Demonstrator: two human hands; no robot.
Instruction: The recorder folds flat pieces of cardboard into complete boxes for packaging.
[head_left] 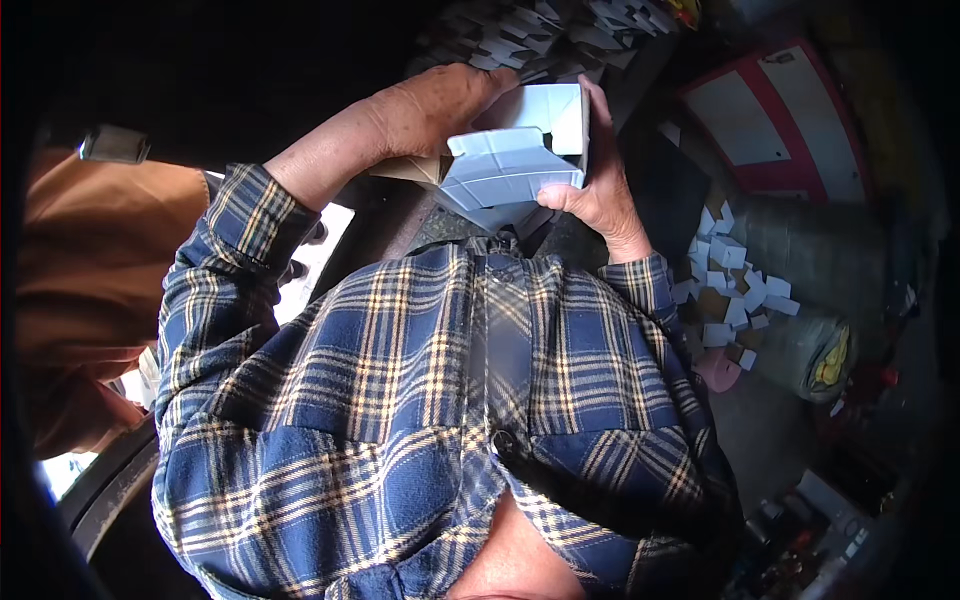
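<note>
Between my two hands is a white cardboard box (500, 165), part folded, with one end open toward me and a notched flap standing along its near side. My left hand (440, 105) is closed on its far left part; some of its fingers are hidden by the cardboard. On the right side, my right hand (600, 195) grips the box, its thumb pressed on the near lower corner and its fingers stretched up along the outer wall. A brown inner face of the cardboard shows under my left wrist.
Many white cardboard pieces (545, 40) lie heaped at the far side. More small white boxes (735, 265) are scattered on the floor at right, near a rolled green bundle (825, 355). A red and white panel (775, 125) stands at far right. Brown cloth (110, 250) is at left.
</note>
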